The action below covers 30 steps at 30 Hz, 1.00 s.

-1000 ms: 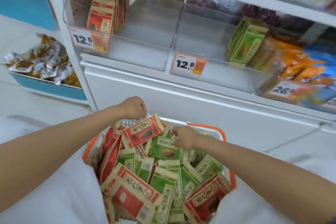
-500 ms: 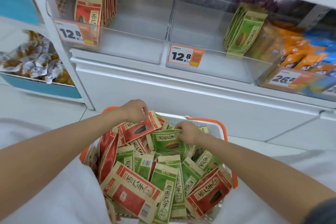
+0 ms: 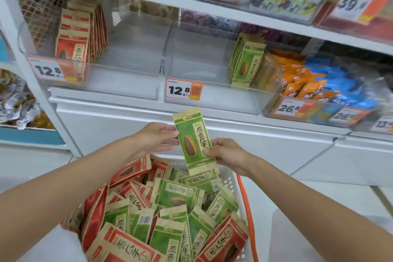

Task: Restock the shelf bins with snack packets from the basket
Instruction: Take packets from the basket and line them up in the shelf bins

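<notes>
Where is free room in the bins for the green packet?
Bare floor: middle bin, from the divider to the green stack; left bin, from the red stack to the divider. The orange-and-blue bin is crowded.

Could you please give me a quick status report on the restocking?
Left hand and right hand both hold one green packet, upright above the basket. Matching clear bin ahead has room. Nothing in the way.
</notes>
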Tool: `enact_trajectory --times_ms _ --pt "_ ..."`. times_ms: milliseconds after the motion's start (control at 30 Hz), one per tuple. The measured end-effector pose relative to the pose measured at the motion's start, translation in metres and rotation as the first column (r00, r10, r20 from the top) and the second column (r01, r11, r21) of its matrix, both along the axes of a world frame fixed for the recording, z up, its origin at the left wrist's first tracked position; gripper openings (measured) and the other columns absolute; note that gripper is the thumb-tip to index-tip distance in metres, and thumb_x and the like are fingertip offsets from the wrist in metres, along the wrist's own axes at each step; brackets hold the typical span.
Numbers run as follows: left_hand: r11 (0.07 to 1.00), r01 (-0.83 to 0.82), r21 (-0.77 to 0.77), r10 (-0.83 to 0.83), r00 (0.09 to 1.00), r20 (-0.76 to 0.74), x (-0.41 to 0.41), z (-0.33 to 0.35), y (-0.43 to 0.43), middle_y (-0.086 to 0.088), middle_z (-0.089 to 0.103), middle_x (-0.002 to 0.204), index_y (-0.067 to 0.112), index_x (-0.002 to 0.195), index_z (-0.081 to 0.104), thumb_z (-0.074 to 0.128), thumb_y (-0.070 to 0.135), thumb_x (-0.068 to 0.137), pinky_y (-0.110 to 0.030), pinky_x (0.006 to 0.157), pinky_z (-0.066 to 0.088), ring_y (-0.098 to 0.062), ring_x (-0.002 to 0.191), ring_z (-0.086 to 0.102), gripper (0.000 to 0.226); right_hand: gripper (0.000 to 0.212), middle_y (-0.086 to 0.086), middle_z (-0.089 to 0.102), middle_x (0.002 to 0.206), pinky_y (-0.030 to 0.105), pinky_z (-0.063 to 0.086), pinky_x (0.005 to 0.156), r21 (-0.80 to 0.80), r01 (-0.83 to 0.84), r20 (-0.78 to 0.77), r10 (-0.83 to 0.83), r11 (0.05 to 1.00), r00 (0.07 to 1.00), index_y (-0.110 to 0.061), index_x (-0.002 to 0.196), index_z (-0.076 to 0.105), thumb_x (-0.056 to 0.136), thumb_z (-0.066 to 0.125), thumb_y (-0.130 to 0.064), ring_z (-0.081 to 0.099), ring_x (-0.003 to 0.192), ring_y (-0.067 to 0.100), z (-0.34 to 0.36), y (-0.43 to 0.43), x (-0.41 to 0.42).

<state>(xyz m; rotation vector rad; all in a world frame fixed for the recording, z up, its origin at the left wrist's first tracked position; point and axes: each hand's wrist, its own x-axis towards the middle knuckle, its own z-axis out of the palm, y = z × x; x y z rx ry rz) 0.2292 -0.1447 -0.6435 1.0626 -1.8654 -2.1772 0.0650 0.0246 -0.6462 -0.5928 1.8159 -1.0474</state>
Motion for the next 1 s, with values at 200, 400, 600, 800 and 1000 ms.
enact_trajectory --times_ms 200,400,600,800,1000 --pt "0.986 -0.007 -0.166 -0.018 0.989 -0.147 -0.039 0.043 0.005 -0.018 0.070 0.106 0.007 0.101 0.055 0.068 0.011 0.088 -0.030 0.078 0.059 -0.022 0.085 0.070 0.019 0.017 0.017 0.070 0.098 0.037 0.055 0.085 -0.098 -0.057 -0.119 0.045 0.994 0.992 -0.001 0.098 0.058 0.085 0.067 0.004 0.067 0.083 0.022 0.041 0.004 -0.022" --pt "0.815 -0.197 -0.545 -0.059 0.907 -0.416 -0.105 0.133 -0.001 -0.005 0.068 0.108 0.005 0.117 0.064 0.072 0.012 0.085 -0.021 0.076 0.057 -0.013 0.092 0.066 0.033 0.039 0.011 0.071 0.104 0.035 0.056 0.083 -0.387 -0.086 -0.541 -0.151 0.918 0.827 -0.013 0.117 0.052 0.085 0.068 0.002 0.069 0.091 0.023 0.125 -0.014 -0.069" --pt "0.612 -0.238 -0.755 -0.195 0.879 -0.435 -0.188 0.160 -0.026 0.001 0.073 0.097 0.013 0.099 0.073 0.078 0.014 0.079 -0.036 0.093 0.053 -0.013 0.092 0.067 0.021 0.038 -0.011 0.065 0.109 0.024 0.048 0.084 -0.387 -0.005 -0.762 -0.316 0.922 0.565 -0.020 0.117 0.055 0.084 0.074 -0.015 0.060 0.099 0.006 0.156 -0.035 -0.134" --pt "0.594 -0.169 -0.787 -0.099 0.955 -0.280 -0.265 0.110 -0.035 -0.006 0.072 0.094 0.007 0.095 0.074 0.083 0.018 0.075 -0.029 0.079 0.053 -0.020 0.088 0.066 0.024 0.049 -0.002 0.064 0.109 0.021 0.051 0.073 -0.285 0.025 -0.861 -0.267 0.958 0.433 -0.016 0.123 0.047 0.083 0.075 -0.013 0.062 0.096 0.014 0.138 -0.048 -0.190" --pt "0.619 -0.152 -0.771 -0.044 0.973 -0.227 -0.312 0.094 -0.037 -0.002 0.063 0.093 0.005 0.102 0.068 0.079 0.013 0.079 -0.015 0.065 0.036 -0.016 0.085 0.057 0.027 0.036 0.010 0.067 0.110 0.035 0.049 0.083 -0.014 0.072 -0.989 -0.024 0.997 0.143 -0.011 0.116 0.064 0.082 0.073 -0.023 0.059 0.103 0.028 0.139 -0.067 -0.238"
